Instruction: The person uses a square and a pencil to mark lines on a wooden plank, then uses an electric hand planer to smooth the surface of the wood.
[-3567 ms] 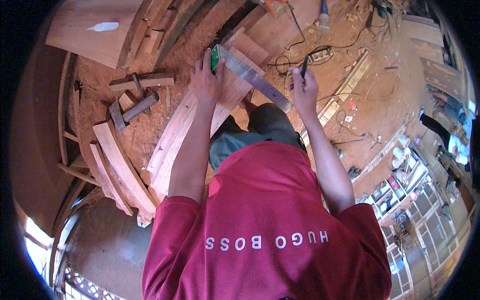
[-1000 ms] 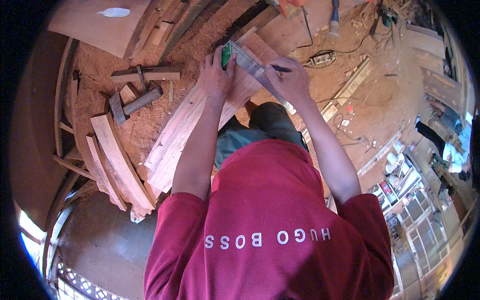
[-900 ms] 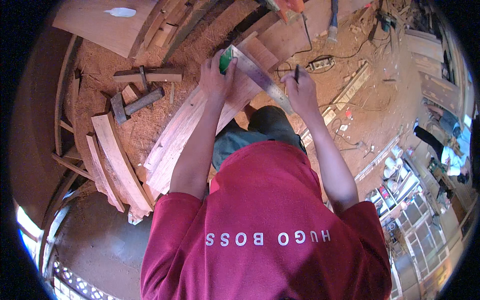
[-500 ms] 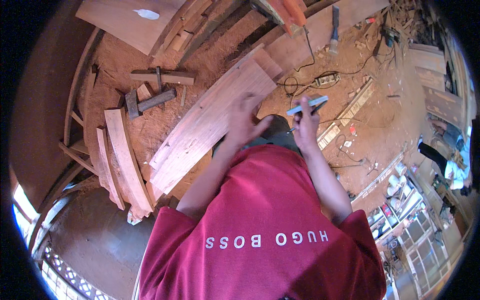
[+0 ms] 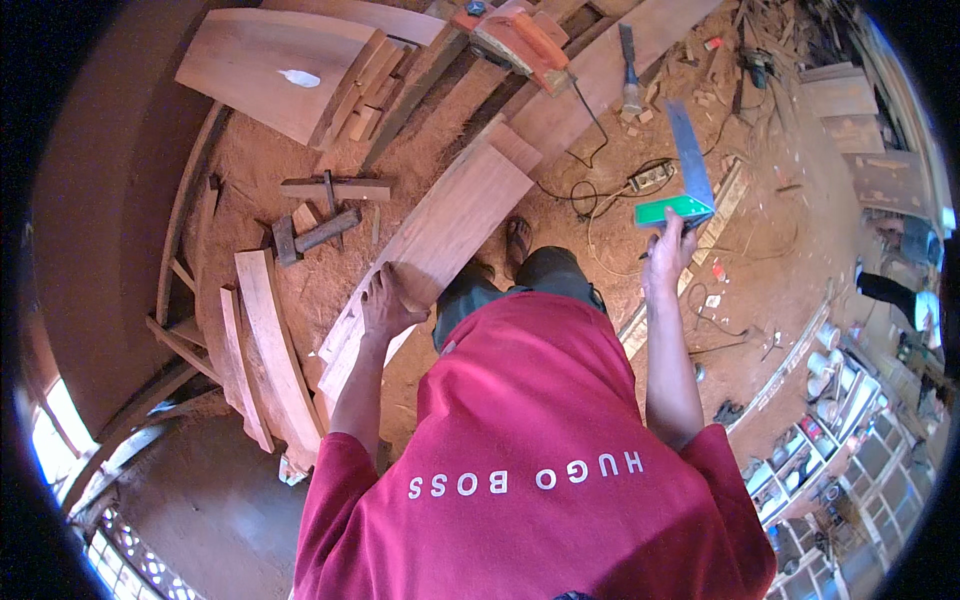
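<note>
A long reddish wooden board (image 5: 462, 208) lies slantwise in front of me. My left hand (image 5: 390, 303) rests on its lower part, fingers spread over the wood and thumb apart. Out to the right, my right hand (image 5: 668, 258) is closed on the green handle of a try square (image 5: 688, 160). The square's metal blade points away from me, above the floor. A thin dark tip pokes out beside the right fingers; I cannot make out its whole shape. Both hands are apart from each other, and the square does not touch the board.
An orange power tool (image 5: 520, 45) sits on timber at the far side. A hammer-like wooden tool (image 5: 318, 232) lies left of the board, near curved wood pieces (image 5: 275, 335). A power strip (image 5: 652, 177) with cables, a chisel (image 5: 629, 75) and wood strips lie rightward. A person (image 5: 890, 290) is at far right.
My left hand has slid down the board toward the lower left. My right hand has moved right, carrying the try square, which has turned so its blade and green handle now show.
</note>
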Available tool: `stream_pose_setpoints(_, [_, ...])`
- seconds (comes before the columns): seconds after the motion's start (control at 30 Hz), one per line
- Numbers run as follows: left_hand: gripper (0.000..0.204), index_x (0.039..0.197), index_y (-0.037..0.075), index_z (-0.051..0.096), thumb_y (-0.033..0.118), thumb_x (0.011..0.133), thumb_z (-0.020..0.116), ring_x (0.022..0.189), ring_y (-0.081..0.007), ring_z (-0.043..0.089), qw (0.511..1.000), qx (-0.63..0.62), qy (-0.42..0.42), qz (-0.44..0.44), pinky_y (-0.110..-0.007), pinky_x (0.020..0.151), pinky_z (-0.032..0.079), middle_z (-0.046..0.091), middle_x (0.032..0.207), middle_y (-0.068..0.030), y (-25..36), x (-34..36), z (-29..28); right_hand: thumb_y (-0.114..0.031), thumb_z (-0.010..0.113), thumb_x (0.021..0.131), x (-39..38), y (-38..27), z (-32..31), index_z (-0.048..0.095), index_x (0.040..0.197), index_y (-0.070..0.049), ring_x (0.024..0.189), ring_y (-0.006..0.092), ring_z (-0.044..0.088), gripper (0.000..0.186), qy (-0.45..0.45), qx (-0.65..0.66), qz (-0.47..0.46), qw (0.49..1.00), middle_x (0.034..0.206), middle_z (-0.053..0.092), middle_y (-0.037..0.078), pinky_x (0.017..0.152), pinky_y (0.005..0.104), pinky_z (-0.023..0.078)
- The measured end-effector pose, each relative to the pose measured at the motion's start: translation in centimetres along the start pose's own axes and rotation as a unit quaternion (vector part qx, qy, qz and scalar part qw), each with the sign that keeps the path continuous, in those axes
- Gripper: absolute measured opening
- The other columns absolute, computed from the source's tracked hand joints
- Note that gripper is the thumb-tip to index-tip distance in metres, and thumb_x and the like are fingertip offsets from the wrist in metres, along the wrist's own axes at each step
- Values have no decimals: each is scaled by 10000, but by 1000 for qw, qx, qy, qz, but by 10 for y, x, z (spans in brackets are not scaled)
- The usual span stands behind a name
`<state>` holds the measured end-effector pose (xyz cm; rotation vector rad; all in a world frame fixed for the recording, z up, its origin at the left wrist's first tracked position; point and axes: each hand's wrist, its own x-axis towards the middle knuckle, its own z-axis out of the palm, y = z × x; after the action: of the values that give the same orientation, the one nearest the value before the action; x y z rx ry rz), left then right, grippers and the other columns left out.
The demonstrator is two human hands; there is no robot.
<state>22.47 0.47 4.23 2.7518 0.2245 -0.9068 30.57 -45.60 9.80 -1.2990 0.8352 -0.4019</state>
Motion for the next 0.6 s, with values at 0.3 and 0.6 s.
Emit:
stream_pose_setpoints(0.3, [1191, 1476, 49, 311, 508, 546, 895, 1273, -352, 459, 955, 91, 283, -9, -538, 1026, 372, 472, 1362, -164, 30, -17, 5, -131, 657, 949, -33, -7, 32, 618, 877, -116, 527, -1, 364, 83, -153, -56, -76, 984, 688, 479, -88, 451, 235, 268])
stream_pose_setpoints(0.6, [569, 1208, 85, 647, 403, 764, 807, 923, -287, 628, 965, -11, 231, 127, -476, 866, 444, 668, 908, -89, 21, -40, 3, -70, 730, 868, -56, 34, 66, 671, 1113, -22, 968, 135, 625, 257, -305, -43, 130, 943, 1044, 695, 33, 889, 302, 486])
